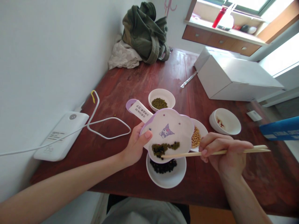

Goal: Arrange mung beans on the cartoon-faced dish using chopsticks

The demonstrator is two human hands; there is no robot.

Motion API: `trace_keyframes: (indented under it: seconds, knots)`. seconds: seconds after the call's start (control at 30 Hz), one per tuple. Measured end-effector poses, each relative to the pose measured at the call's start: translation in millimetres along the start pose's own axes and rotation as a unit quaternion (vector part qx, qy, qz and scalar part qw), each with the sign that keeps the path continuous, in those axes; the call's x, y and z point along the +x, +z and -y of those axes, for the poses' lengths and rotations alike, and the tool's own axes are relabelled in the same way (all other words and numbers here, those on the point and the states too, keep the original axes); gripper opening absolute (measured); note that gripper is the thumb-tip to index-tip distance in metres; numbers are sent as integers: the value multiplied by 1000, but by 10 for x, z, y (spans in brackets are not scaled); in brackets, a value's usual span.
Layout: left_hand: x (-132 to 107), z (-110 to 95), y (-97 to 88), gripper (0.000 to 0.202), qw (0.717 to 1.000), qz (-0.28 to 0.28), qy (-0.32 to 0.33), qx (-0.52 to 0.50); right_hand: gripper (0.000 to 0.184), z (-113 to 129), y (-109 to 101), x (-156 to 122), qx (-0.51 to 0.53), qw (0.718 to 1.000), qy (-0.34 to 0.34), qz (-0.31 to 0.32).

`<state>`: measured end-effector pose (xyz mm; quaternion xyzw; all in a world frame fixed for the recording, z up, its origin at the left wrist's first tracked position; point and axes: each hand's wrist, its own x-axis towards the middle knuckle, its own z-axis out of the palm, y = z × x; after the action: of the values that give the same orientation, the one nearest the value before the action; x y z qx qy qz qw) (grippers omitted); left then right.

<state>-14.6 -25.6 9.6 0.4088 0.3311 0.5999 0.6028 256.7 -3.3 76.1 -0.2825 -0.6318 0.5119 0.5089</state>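
In the left fingers [147,135], the dish [173,119] looks like smooth plastic, its handle label [140,111] matt paper. In the right fingers [217,143], the chopsticks [187,154] look like smooth wood. Beneath both, the worktop [201,177] is glossy wood; beyond them, the bag [142,34] is matt, creased cloth.

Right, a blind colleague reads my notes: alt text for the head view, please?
A person's left hand holds a purple-rimmed dish of mostly green beans above a bowl of black beans; the right hand holds chopsticks, tips at the dish's beans. One bowl of green beans and another of yellow beans stand nearby on the table.
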Motion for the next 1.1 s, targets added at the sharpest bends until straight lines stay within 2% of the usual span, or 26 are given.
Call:
trace_keyframes:
  seconds: [0.27, 0.47, 0.63, 0.77, 0.9, 1.1]
  knots:
    - [-15, 49, -26, 67, 1000, 7, -1, -8, 75, -29, 38, -45, 31, 999, 17, 1]
    - [-23, 102, -72, 76, 1000, -6, -12, 9, 76, -10, 48, -69, 17, 999, 33, -38]
    - [-24, 72, -48, 74, 1000, 2, -16, -4, 71, 3, 36, -105, -5, 999, 24, -36]
    - [-29, 64, -43, 73, 1000, 16, -14, -10, 67, -2, 40, -116, -16, 999, 17, -23]
    - [-29, 78, -56, 74, 1000, 7, -14, -4, 67, -51, 29, -94, -15, 1000, 6, 1]
    - [-27, 74, -57, 72, 1000, 4, -12, 1, 64, -162, -18, -59, -24, 998, -52, 40]
